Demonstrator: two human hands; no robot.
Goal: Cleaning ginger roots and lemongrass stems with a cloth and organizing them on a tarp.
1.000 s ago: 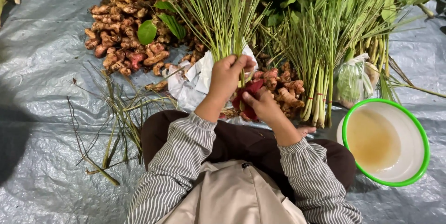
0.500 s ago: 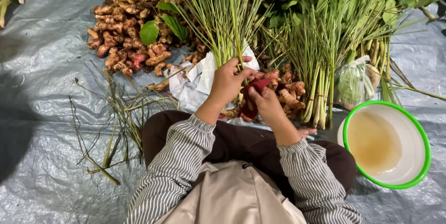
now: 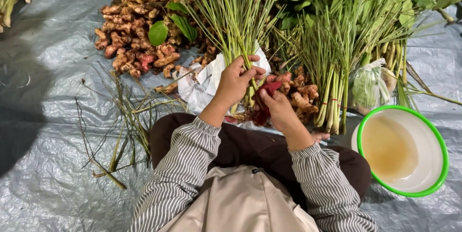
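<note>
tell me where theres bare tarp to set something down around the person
Bare grey tarp lies on the person's left, between the loose grass trimmings and the frame edge. A smaller bare strip sits beyond the green-rimmed bowl, far right. Straight ahead is crowded: ginger roots, the lemongrass bundle in the left hand, the right hand, tied stalks.

Left hand (image 3: 236,80): fingers now spread and curled lower around the lemongrass bunch (image 3: 236,15), thumb out to the right. Right hand (image 3: 279,109): shifted slightly nearer and left, under the left hand. Red cloth (image 3: 264,102): now drawn up between both hands, more exposed than a second ago.
</note>
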